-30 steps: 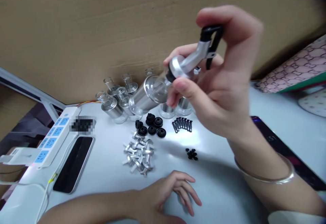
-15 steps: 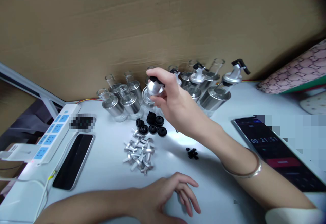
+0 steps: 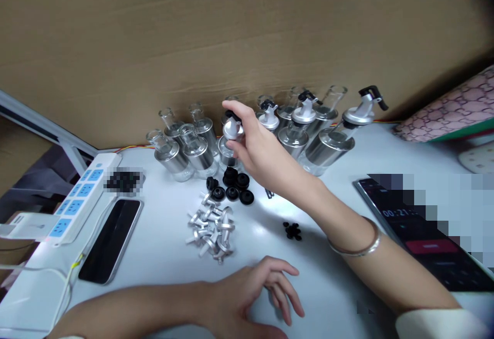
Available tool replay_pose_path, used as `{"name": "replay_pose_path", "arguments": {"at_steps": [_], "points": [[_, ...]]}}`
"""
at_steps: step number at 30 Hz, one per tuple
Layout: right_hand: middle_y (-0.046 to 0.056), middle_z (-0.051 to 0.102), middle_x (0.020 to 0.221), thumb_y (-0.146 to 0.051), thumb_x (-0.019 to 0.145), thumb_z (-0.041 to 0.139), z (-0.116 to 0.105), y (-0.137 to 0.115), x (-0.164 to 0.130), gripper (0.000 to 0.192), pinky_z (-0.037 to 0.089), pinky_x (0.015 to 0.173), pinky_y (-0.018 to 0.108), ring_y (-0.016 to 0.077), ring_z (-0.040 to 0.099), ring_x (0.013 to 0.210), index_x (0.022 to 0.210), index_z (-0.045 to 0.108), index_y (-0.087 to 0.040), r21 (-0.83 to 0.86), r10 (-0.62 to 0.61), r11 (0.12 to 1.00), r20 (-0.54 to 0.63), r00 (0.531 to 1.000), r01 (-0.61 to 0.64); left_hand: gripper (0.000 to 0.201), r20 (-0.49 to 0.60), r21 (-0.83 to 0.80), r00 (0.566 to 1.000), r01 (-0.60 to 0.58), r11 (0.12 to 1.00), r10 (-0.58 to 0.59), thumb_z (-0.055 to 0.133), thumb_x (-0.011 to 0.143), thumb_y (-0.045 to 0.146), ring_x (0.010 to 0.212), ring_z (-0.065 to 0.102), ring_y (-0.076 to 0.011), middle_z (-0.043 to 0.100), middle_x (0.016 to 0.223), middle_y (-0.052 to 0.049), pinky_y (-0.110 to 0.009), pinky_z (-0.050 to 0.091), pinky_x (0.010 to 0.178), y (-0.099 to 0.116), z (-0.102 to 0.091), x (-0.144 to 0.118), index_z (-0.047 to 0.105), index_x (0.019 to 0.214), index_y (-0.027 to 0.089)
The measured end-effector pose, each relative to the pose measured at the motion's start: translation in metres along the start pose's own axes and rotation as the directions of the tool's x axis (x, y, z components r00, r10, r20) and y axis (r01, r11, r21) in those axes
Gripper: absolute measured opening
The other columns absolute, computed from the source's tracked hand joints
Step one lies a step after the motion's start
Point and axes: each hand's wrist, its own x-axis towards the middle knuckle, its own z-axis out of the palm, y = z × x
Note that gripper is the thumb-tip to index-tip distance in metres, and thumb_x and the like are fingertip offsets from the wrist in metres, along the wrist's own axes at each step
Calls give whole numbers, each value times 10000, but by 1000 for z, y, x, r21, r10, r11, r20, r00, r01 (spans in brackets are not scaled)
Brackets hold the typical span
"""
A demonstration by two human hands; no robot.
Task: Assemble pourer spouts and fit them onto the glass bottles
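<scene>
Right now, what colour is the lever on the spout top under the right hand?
Black, on a silver metal spout top; the head view shows it under the right hand.

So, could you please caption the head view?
Right hand grips a glass bottle's silver pourer cap; left hand rests on the white table.

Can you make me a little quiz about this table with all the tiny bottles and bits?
1. True or false: the right hand holds the spout top of a bottle.
2. What lies left of the silver spouts? A) a phone B) a cup C) a book
3. Where does the left hand rest?

Key: 1 true. 2 A, the dark phone beside the power strip. 3 Flat on the white table, holding nothing.
</scene>
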Motion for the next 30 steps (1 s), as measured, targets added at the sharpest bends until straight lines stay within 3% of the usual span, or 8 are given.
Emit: {"name": "replay_pose_path", "arguments": {"at_steps": [6, 11, 13, 18, 20, 22, 26, 30], "points": [[143, 433, 1359, -43, 859, 437, 11, 5, 6, 707, 504, 937, 464, 291, 526, 1203, 1480, 143, -209, 41, 0, 999, -97, 995, 4, 758, -11, 2, 1000, -13, 1000, 13, 729, 808, 308, 811, 565, -149, 569, 1107, -128, -325, 479, 801, -1, 0, -1, 241, 1386, 250], [157, 395, 1428, -48, 853, 466, 12, 8, 5, 678, 494, 967, 448, 290, 423, 1316, 1462, 194, -169, 44, -18, 999, -143, 990, 24, 699, -19, -2, 1000, 13, 1000, -14, 663, 821, 203, 811, 564, -144, 565, 1108, -130, -326, 477, 797, 3, 1, 0, 237, 1374, 242], [169, 397, 1417, -61, 859, 474, 11, 6, 2, 629, 508, 928, 429, 288, 458, 1272, 1437, 246, -152, 23, -6, 1000, -181, 983, 10, 661, -29, -14, 999, 40, 999, -40, 628, 827, 174, 810, 561, -138, 561, 1103, -131, -328, 475, 806, 5, 1, 1, 239, 1359, 230], [140, 501, 1177, -104, 899, 456, 10, -6, -6, 356, 502, 723, 373, 205, 573, 852, 1250, 500, -146, -170, -10, 985, -194, 981, -24, 570, -60, -38, 993, 95, 995, -97, 582, 854, 168, 793, 564, -126, 554, 1077, -124, -315, 468, 792, 9, 1, 3, 254, 1318, 212], [129, 526, 1097, -91, 907, 458, 12, -10, -7, 271, 463, 692, 341, 196, 537, 831, 1140, 590, -127, -249, -65, 968, -120, 991, 34, 553, -66, -31, 993, 97, 995, -99, 571, 861, 173, 793, 565, -127, 554, 1078, -124, -315, 464, 788, 9, 1, 3, 255, 1314, 211], [109, 563, 1002, -86, 910, 489, 16, -11, -8, 212, 415, 705, 328, 207, 501, 864, 1034, 656, -129, -283, -154, 945, 53, 987, 163, 544, -68, -25, 993, 97, 995, -99, 565, 867, 178, 793, 563, -127, 556, 1077, -125, -315, 462, 785, 8, 2, 2, 257, 1313, 210], [89, 577, 914, -121, 911, 557, 34, -8, -15, 156, 318, 726, 333, 219, 444, 895, 871, 704, -156, -294, -217, 887, 413, 884, 355, 530, -68, -22, 992, 107, 994, -108, 556, 880, 181, 817, 558, -132, 562, 1073, -128, -313, 457, 787, 6, 3, 1, 261, 1320, 194], [106, 561, 930, -93, 910, 542, 54, -4, -23, 164, 282, 706, 338, 231, 428, 907, 893, 697, -144, -310, -197, 878, 460, 865, 365, 514, -58, -20, 994, 95, 995, -96, 548, 902, 206, 834, 552, -134, 565, 1066, -126, -315, 454, 794, 4, 3, 0, 261, 1329, 185]]}}
